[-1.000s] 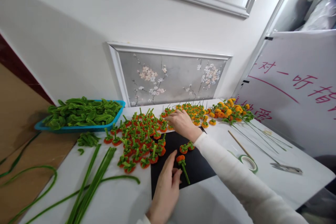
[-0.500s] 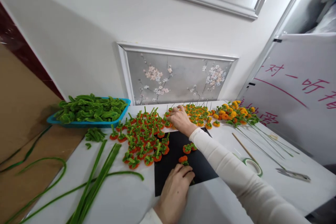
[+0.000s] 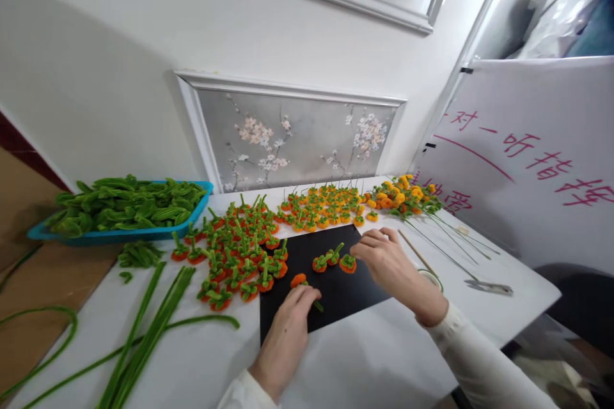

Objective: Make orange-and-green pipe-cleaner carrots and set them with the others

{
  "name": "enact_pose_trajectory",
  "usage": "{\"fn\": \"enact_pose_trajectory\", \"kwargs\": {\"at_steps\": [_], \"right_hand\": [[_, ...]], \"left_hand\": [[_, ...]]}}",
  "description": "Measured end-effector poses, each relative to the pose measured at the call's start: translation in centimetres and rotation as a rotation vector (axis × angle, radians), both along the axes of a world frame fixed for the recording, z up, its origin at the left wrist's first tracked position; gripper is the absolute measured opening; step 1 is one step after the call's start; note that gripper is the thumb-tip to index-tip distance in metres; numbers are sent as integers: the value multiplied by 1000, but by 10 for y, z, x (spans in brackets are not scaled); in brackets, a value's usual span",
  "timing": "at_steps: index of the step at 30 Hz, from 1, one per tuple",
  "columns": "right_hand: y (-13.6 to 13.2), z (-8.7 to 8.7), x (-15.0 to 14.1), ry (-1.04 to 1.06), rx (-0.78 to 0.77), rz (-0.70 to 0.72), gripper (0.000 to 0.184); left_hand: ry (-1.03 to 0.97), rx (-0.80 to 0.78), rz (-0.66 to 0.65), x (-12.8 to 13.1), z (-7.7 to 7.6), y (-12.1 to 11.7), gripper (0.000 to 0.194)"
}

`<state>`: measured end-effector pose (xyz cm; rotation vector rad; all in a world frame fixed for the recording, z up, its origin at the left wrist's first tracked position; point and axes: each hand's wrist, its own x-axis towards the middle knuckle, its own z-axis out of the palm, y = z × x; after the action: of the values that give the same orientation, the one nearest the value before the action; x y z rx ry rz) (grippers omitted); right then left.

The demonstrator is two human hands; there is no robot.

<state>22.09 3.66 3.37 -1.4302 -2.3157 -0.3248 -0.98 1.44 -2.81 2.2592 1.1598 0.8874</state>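
My left hand (image 3: 288, 332) is closed over a small orange pipe-cleaner persimmon (image 3: 298, 279) low over the black mat (image 3: 330, 300). A bit of green stem sticks out past its fingertips. My right hand (image 3: 391, 265) has its fingers pinched at the green top of another pipe-cleaner persimmon (image 3: 348, 264), at the mat's right part. Just left of that one, a persimmon (image 3: 320, 264) and a green-stemmed piece (image 3: 334, 256) lie on the mat. Many orange persimmons (image 3: 249, 291) with upright green stems crowd the mat's left side. Yellow-orange ones (image 3: 330, 208) stand in rows behind it.
A blue tray (image 3: 210, 188) heaped with green fuzzy pieces (image 3: 129, 204) stands at back left. Long green pipe cleaners (image 3: 144, 339) lie front left. To the right are a wooden stick (image 3: 417, 252), a tape roll (image 3: 430, 279), pliers (image 3: 489, 286) and wired yellow-orange flowers (image 3: 403, 195).
My right hand has come back from the far rows to the mat with a persimmon at its fingertips. My left hand still holds its persimmon. The view has shifted to the right.
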Motion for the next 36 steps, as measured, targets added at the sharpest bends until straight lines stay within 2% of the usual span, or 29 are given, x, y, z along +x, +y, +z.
{"fn": "enact_pose_trajectory", "kwargs": {"at_steps": [3,6,9,12,16,20,24,28,33,36], "right_hand": [[1,-5,1,-14,-47,28,22],[16,9,-12,78,-26,68,17],[45,27,-40,94,-1,81,20],[82,36,-76,-63,-10,76,21],[126,29,-113,-176,-19,87,20],[149,15,-128,-281,-60,76,17],[159,7,-134,-304,-70,21,20],[167,5,-143,-305,-78,6,31],[177,4,-152,-323,-117,30,20],[175,3,-151,-334,-138,26,23]], "left_hand": [[-6,51,17,6,4,2,44],[-28,69,7,19,8,4,36],[-139,77,46,33,10,10,27],[-199,85,87,40,11,17,24],[-253,85,126,36,9,21,24],[-286,68,147,31,5,19,25],[-282,30,148,34,4,16,24],[-268,-4,133,37,6,13,26],[-256,-28,122,37,6,10,26],[-240,-45,114,38,4,9,26]]}}
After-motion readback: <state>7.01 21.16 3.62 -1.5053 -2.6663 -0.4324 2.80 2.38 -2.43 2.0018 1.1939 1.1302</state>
